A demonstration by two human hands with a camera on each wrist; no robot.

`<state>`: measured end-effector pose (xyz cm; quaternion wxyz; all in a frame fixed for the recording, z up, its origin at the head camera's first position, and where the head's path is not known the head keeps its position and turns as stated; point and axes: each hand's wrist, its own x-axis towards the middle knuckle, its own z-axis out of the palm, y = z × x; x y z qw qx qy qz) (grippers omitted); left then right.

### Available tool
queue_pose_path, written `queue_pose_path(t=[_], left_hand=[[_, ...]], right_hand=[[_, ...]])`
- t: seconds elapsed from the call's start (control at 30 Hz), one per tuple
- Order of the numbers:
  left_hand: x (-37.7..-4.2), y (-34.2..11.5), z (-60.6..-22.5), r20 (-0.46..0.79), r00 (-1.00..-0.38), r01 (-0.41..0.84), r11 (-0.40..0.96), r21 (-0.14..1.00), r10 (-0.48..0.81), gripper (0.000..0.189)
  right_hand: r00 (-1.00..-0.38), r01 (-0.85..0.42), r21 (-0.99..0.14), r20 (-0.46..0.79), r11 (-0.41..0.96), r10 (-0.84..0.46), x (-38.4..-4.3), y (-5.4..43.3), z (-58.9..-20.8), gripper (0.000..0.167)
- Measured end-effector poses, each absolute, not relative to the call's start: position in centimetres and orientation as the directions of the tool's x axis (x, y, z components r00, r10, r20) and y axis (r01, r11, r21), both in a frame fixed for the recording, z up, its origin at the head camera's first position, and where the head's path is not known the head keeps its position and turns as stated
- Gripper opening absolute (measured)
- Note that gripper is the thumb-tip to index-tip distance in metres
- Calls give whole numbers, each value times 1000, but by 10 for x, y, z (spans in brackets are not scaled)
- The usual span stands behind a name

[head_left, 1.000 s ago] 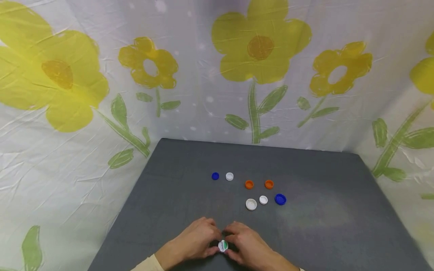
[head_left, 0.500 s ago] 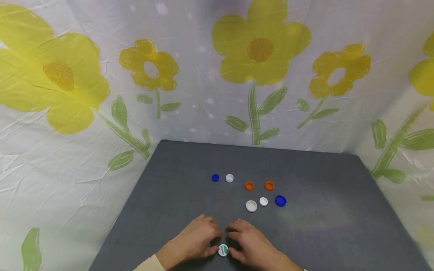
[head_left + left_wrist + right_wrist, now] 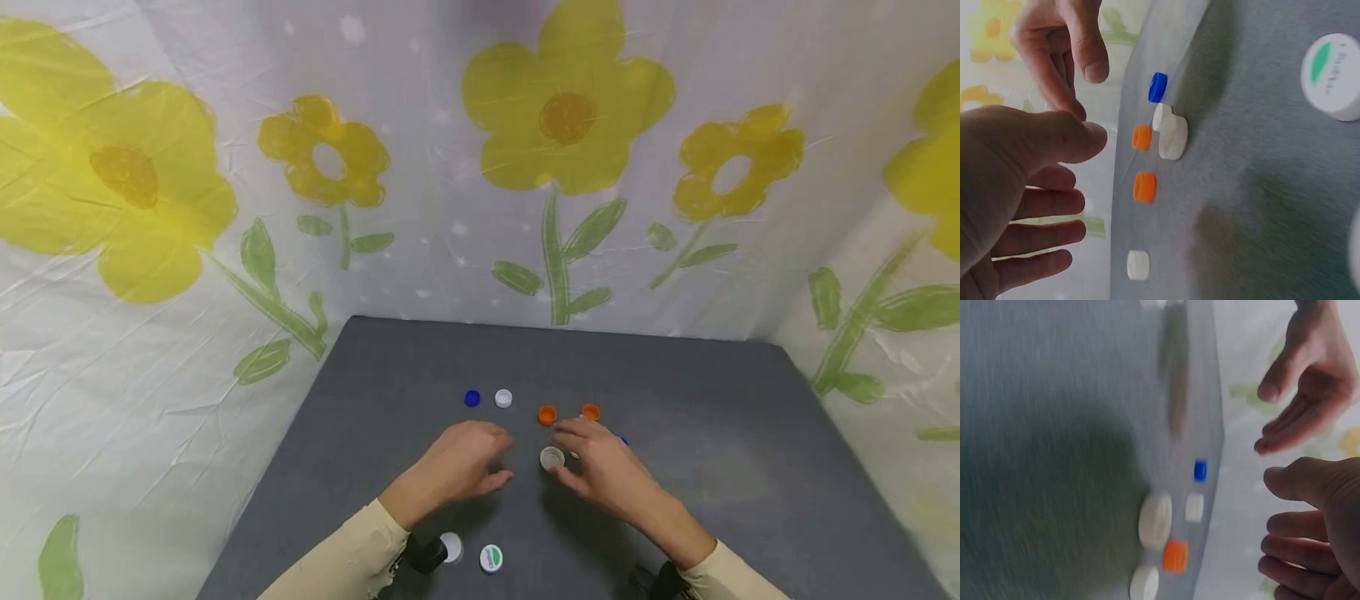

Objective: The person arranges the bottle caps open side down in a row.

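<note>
My left hand point(image 3: 459, 462) hovers above the grey table, fingers loosely extended and holding nothing. To its right hovers my right hand point(image 3: 606, 460), also relaxed and holding nothing. The right thumb overlaps the edge of a large white bottle cap point(image 3: 552, 458) in the head view; the left wrist view puts both hands well above the caps. Near the front lies a white cap with green print point(image 3: 491, 558). Beside it, another white cap point(image 3: 452, 547) is partly hidden by the left wrist camera. The right hand mostly covers a small white cap and a large blue cap point(image 3: 624, 440).
Farther back on the grey table point(image 3: 405, 375) lie a small blue cap point(image 3: 472, 398), a white cap point(image 3: 503, 398) and two orange caps point(image 3: 547, 415). A flower-printed curtain point(image 3: 442, 208) hangs around the table's back and sides.
Both hands have left the green-printed cap, risen and moved forward; the right one also moved right, over the cap group. A white cap by the left wrist has come into view.
</note>
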<state>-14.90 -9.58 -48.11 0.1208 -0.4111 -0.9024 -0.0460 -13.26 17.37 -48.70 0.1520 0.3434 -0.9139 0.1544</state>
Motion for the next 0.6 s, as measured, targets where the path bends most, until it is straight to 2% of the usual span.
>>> queue_pose_path(t=[0.13, 0.3, 0.47, 0.6], left_hand=[[-159, -77, -482, 229, -641, 744, 666, -47, 732, 32], [-169, -59, -491, 193, -664, 731, 681, -39, 723, 33], [-179, -45, -504, 131, -713, 693, 720, -14, 689, 33], [-184, -35, -513, 113, -730, 677, 736, -9, 674, 32]], right_hand=[[-763, -637, -182, 289, 749, -578, -145, 187, -487, 43], [-772, -634, -206, 218, 745, -597, -157, 195, -498, 46], [-747, -663, -192, 234, 724, -622, -162, 196, -512, 45], [-726, -683, -174, 274, 709, -631, -162, 195, -520, 42]])
